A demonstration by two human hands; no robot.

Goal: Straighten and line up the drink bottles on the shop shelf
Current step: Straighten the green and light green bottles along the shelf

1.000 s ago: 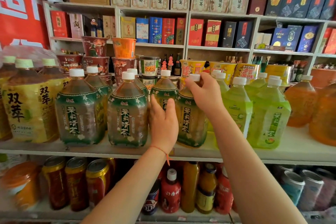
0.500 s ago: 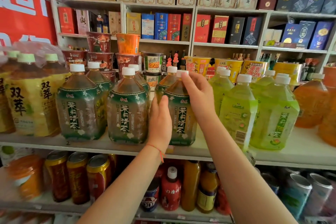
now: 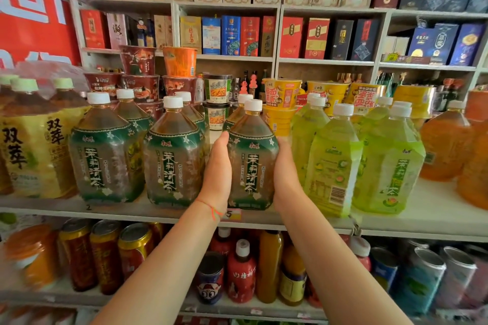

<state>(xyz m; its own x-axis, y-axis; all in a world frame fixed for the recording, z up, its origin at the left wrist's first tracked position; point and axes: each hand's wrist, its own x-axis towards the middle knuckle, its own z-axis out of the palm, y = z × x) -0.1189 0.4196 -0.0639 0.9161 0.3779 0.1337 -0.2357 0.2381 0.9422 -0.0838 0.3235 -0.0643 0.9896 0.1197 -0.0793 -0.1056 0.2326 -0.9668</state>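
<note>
Now both hands clasp one brown tea bottle with a dark green label and white cap (image 3: 252, 163) — the left hand (image 3: 217, 174) flat along its left side, the right hand (image 3: 286, 174) wrapped round its right — upright at the white shelf's (image 3: 422, 221) front edge, between a matching bottle (image 3: 173, 158) and a light green bottle (image 3: 331, 166).
</note>
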